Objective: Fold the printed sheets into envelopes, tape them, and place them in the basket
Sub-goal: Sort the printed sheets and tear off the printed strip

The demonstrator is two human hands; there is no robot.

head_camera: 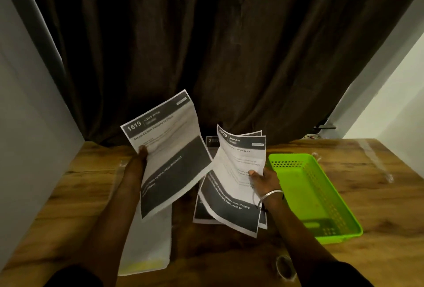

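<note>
Your left hand (pixel 141 152) pinches sheet 1619 (pixel 165 149), black-banded, header toward 1 o'clock | right hand (pixel 263 180) pinches sheaf (pixel 238 172), upright

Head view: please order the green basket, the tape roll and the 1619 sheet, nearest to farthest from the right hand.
From the right hand:
1. Green basket, just right of it.
2. Tape roll, below it, near the table's front edge.
3. 1619 sheet, far left, in the left hand.
</note>
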